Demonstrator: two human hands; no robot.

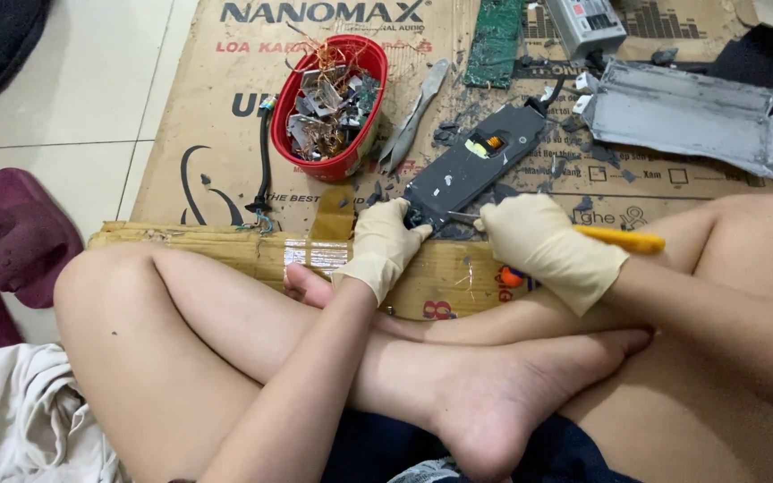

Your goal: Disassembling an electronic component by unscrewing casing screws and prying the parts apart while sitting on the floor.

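Both hands in cream latex gloves: left hand (pixel 385 243), right hand (pixel 543 246); forearms, legs, feet bare

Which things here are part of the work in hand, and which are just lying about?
In hand: left hand steadying the dark flat panel; right hand gripping the yellow-handled tool, tip at the panel's near end.

Lying about: red bowl of scrap, pliers, green circuit board, grey metal cover, maroon slippers.

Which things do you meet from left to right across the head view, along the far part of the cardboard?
Black cable → red bowl of scrap → pliers → green circuit board → grey metal box → grey metal cover.
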